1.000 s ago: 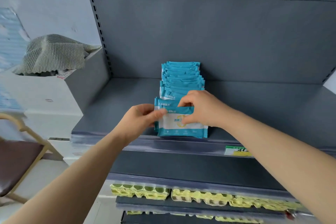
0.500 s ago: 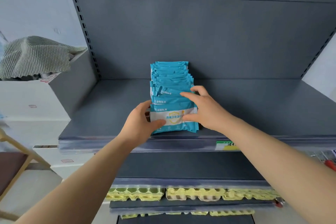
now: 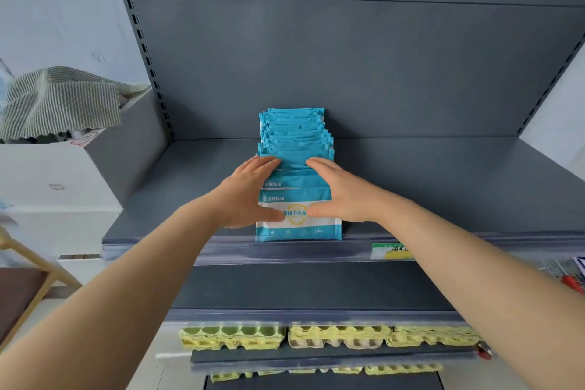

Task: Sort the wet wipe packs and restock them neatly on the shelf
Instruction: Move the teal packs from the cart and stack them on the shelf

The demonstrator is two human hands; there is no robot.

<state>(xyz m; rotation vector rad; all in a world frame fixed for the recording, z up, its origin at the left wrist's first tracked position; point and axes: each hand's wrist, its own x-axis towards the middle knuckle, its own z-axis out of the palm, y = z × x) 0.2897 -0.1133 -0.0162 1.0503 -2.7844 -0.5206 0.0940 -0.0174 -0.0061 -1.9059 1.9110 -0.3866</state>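
Observation:
A row of several blue and white wet wipe packs stands upright, front to back, in the middle of the dark grey shelf. The front pack shows its white label near the shelf's front edge. My left hand presses flat against the left side of the front packs, fingers straight and thumb on the front pack's face. My right hand presses the right side in the same way, thumb on the label. The packs sit squeezed between both palms.
A white carton with a striped grey cloth on top stands left of the shelf unit. Yellow egg trays fill the lower shelf. A wooden chair sits at the lower left. A green price tag hangs on the shelf rail.
Both hands have moved from holding the front pack to flanking the row, with fingers now straight along the packs' sides. The front packs stand more squarely in line.

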